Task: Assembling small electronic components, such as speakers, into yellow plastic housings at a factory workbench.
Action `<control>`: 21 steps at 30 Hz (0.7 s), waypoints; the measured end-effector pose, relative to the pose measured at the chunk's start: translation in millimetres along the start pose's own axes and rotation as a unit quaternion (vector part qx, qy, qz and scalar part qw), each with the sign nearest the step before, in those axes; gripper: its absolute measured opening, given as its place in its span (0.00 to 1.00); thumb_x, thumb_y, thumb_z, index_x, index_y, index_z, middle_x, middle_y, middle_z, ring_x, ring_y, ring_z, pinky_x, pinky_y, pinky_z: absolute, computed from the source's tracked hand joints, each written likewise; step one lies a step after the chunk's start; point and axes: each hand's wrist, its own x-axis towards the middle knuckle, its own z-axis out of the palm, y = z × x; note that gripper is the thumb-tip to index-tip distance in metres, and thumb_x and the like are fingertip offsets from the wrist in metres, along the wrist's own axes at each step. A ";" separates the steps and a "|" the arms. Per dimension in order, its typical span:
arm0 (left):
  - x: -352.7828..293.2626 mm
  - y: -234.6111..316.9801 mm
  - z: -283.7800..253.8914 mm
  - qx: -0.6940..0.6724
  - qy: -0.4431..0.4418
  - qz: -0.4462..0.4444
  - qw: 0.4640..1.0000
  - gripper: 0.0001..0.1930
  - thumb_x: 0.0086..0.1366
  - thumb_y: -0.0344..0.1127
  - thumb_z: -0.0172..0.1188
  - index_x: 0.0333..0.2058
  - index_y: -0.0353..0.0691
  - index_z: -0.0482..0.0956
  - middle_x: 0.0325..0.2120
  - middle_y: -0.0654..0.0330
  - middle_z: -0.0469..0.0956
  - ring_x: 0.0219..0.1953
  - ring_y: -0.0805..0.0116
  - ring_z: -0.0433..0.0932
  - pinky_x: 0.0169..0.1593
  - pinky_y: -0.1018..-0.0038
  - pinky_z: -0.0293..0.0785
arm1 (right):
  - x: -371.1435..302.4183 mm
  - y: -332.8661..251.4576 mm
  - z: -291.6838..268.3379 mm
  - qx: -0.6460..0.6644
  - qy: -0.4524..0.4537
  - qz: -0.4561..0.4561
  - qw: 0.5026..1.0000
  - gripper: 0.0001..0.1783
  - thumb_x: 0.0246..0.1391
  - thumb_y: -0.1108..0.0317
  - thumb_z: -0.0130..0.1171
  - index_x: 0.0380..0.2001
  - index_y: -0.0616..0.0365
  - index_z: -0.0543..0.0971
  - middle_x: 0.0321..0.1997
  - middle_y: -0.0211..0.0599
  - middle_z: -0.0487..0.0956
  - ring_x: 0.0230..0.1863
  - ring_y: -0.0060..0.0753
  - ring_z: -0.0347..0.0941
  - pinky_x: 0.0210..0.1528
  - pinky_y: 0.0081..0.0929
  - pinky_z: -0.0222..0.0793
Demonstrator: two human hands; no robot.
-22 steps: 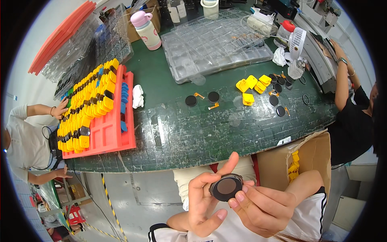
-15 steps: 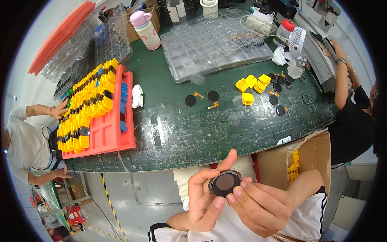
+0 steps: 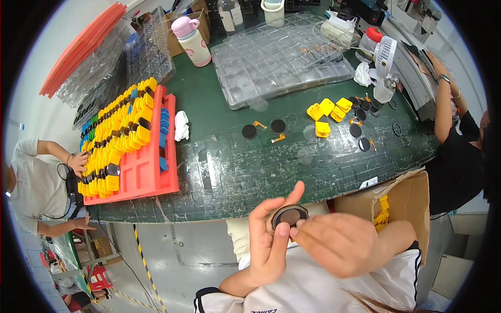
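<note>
Workshop: A green table [image 3: 224,177], scuffed across its near half, spans the room above a grey floor [image 3: 182,261].
Disc: One round black disc [image 3: 290,215], a brownish circle at its middle, is held up at the table's near edge, off the surface.
Left hand: The left hand [image 3: 265,241] grips the disc, thumb at its near rim, fingers behind its left side, one finger raised toward the far side.
Right hand: The right hand [image 3: 339,244], blurred, touches the disc's near right rim with bent fingers; whether they pinch it, one cannot tell.
Lie of the disc: It sits right of the left palm and to the far left of the right fingertips; the left hand is nearer, bearing it. Being round, it shows no long axis; its face tilts up.
Mid-table: Two loose discs [image 3: 278,126] lie beside two orange strips [image 3: 279,138].
Right of centre: Five yellow parts [image 3: 322,130] sit near a dark disc cluster [image 3: 364,144], at least six strong, overlapping; two thin rings [image 3: 397,129] lie farther right.
Left: One co-worker's hand [image 3: 78,164] rests at yellow rows in a red tray [image 3: 133,177], too many to count.
Far side: One clear tray [image 3: 235,86], one pink-capped bottle [image 3: 195,49], one white fan [image 3: 384,55].
Near right: One carton [image 3: 412,203] holds more yellow pieces [image 3: 383,208].
</note>
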 end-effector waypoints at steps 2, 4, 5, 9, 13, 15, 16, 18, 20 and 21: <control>0.5 -4.9 -3.0 0.005 0.005 -0.009 1.000 0.17 0.68 0.28 0.35 0.55 0.36 0.49 0.61 0.36 0.49 0.54 0.67 0.66 0.56 0.67 0.67 | -2.2 14.4 1.6 0.092 -0.031 0.032 0.995 0.19 0.41 0.69 0.62 0.39 0.63 0.75 0.42 0.39 0.75 0.36 0.33 0.73 0.36 0.25 0.71; 5.5 -6.1 2.2 -0.013 0.035 -0.028 0.999 0.18 0.68 0.31 0.40 0.55 0.36 0.52 0.61 0.38 0.50 0.55 0.61 0.68 0.54 0.65 0.69 | -0.4 27.3 5.2 0.159 -0.012 0.083 0.984 0.24 0.39 0.67 0.65 0.42 0.62 0.73 0.43 0.40 0.73 0.36 0.34 0.72 0.36 0.25 0.70; 7.7 -6.2 1.6 -0.012 0.032 -0.025 0.999 0.18 0.68 0.31 0.40 0.55 0.36 0.52 0.61 0.38 0.50 0.55 0.61 0.68 0.54 0.65 0.69 | -0.8 31.8 6.7 0.227 0.004 0.135 0.965 0.29 0.36 0.66 0.69 0.45 0.61 0.71 0.44 0.40 0.72 0.37 0.35 0.72 0.36 0.25 0.70; 20.0 -10.8 -2.2 -0.021 0.043 -0.026 0.999 0.18 0.68 0.33 0.41 0.54 0.35 0.53 0.60 0.38 0.51 0.45 0.53 0.76 0.47 0.60 0.76 | -0.5 52.5 12.2 0.432 -0.089 0.338 0.832 0.32 0.35 0.62 0.73 0.44 0.59 0.69 0.42 0.40 0.70 0.38 0.30 0.71 0.39 0.25 0.70; 17.9 -4.4 -6.8 -0.019 0.050 -0.034 0.998 0.17 0.68 0.33 0.41 0.53 0.34 0.55 0.60 0.41 0.54 0.48 0.57 0.74 0.50 0.65 0.74 | -3.8 45.4 42.3 0.568 -0.103 0.357 0.734 0.28 0.37 0.63 0.72 0.41 0.60 0.70 0.37 0.34 0.69 0.36 0.25 0.69 0.37 0.22 0.68; 12.6 -20.2 -25.0 0.067 0.019 0.002 0.998 0.17 0.69 0.33 0.42 0.53 0.34 0.56 0.60 0.44 0.54 0.52 0.63 0.70 0.52 0.70 0.70 | -5.0 41.4 54.3 0.504 -0.116 0.334 0.788 0.21 0.38 0.66 0.71 0.34 0.60 0.74 0.34 0.31 0.69 0.35 0.21 0.67 0.36 0.20 0.65; 12.3 -29.5 -27.7 0.054 0.032 0.002 0.998 0.17 0.69 0.33 0.42 0.53 0.35 0.56 0.61 0.45 0.54 0.54 0.64 0.67 0.54 0.70 0.67 | -8.3 45.3 67.1 0.498 -0.101 0.294 0.810 0.20 0.38 0.67 0.71 0.34 0.60 0.74 0.34 0.31 0.69 0.34 0.20 0.65 0.34 0.19 0.63; 12.1 -49.5 -27.8 0.051 0.010 0.023 0.998 0.16 0.69 0.34 0.41 0.53 0.35 0.56 0.61 0.47 0.54 0.58 0.64 0.62 0.57 0.69 0.63 | -30.1 49.3 75.1 0.546 -0.089 0.342 0.759 0.20 0.37 0.71 0.71 0.36 0.60 0.75 0.35 0.30 0.69 0.36 0.19 0.66 0.35 0.19 0.65; 18.0 -67.1 -31.7 0.038 -0.022 0.035 0.998 0.16 0.70 0.35 0.40 0.53 0.35 0.57 0.60 0.50 0.56 0.60 0.64 0.58 0.59 0.69 0.60 | -39.4 50.8 74.7 0.526 -0.072 0.367 0.764 0.17 0.39 0.75 0.68 0.35 0.61 0.75 0.39 0.30 0.69 0.38 0.20 0.69 0.39 0.17 0.67; 14.9 -63.2 -24.4 0.013 -0.030 0.033 0.999 0.17 0.70 0.36 0.39 0.53 0.35 0.58 0.59 0.52 0.58 0.61 0.64 0.57 0.59 0.70 0.59 | -59.1 56.9 85.6 0.546 -0.045 0.366 0.752 0.17 0.38 0.74 0.68 0.35 0.61 0.75 0.36 0.29 0.71 0.38 0.19 0.69 0.39 0.17 0.67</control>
